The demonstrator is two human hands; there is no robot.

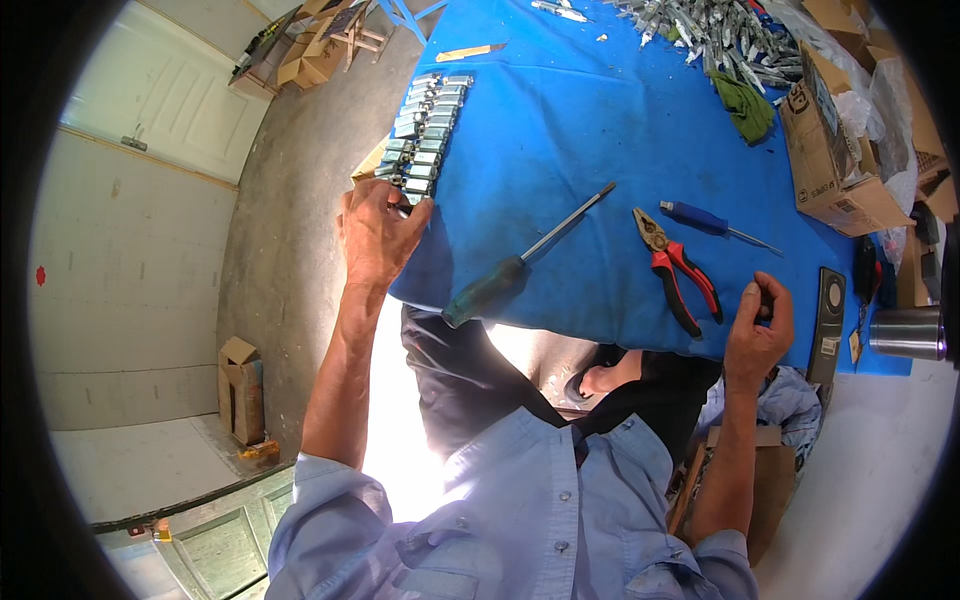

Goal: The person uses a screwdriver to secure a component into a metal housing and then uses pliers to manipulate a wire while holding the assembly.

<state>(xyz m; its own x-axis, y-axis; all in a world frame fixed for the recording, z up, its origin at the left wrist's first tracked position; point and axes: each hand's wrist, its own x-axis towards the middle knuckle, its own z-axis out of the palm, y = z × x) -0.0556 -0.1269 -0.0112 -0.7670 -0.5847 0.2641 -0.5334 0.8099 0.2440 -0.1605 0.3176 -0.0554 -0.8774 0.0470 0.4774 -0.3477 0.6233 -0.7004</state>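
**Hands at the edge of the blue tabletop**

While the person leans over the blue tabletop (600, 140), the left hand (378, 232) rests at its near left corner, fingers curled down onto the closest piece in a row of small metal parts (424, 128) that runs along the left edge; whether the fingers actually pinch that piece I cannot tell, since the hand covers it. The right hand (757, 328) is raised at the near right edge, fingers closed around a small dark object (765, 310) too hidden to identify. Between the two hands lie a long screwdriver with a dark green handle (520, 260), set diagonally, then red-handled pliers (675, 268), and just beyond them a smaller blue-handled screwdriver (712, 222). Far across the tabletop sits a heap of loose metal pieces (700, 35) with a green rag (745, 105) beside it. An open cardboard box (830, 150) stands at the right edge.
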